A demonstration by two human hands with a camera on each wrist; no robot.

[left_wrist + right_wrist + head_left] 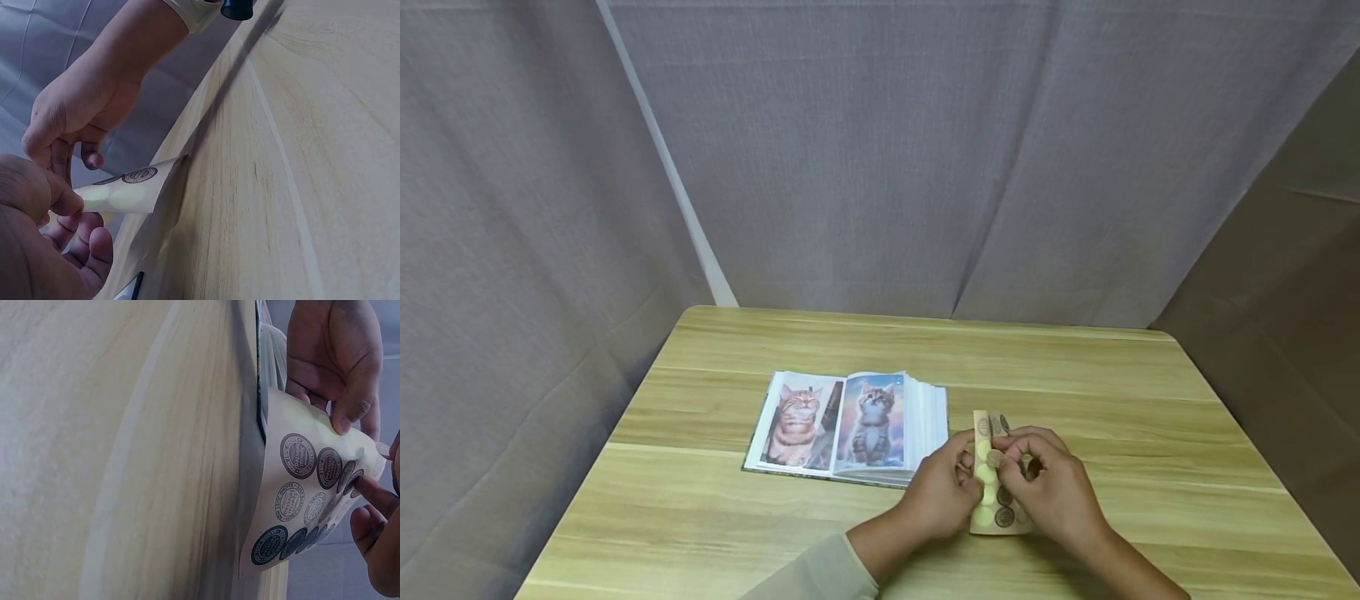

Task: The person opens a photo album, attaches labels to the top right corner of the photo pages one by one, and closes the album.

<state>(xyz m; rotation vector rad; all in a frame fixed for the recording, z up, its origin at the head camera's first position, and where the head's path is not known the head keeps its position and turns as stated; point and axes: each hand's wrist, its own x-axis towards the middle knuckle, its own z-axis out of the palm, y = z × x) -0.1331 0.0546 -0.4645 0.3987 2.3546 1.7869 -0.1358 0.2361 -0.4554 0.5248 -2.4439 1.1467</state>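
A sheet of round stickers is held up over the table's near right part, its rows in brown, pale and dark green in the right wrist view. My left hand pinches the sheet's left edge between thumb and fingers. Pale yellow blank circles run down that side. Between thumb and forefinger, my right hand pinches one round sticker over the upper part of the sheet. In the left wrist view the sheet bows, its free end above the wood.
Left of the hands lies an open photo album with a cat picture on its left page and a kitten picture on the right. The wooden table is enclosed by grey curtains.
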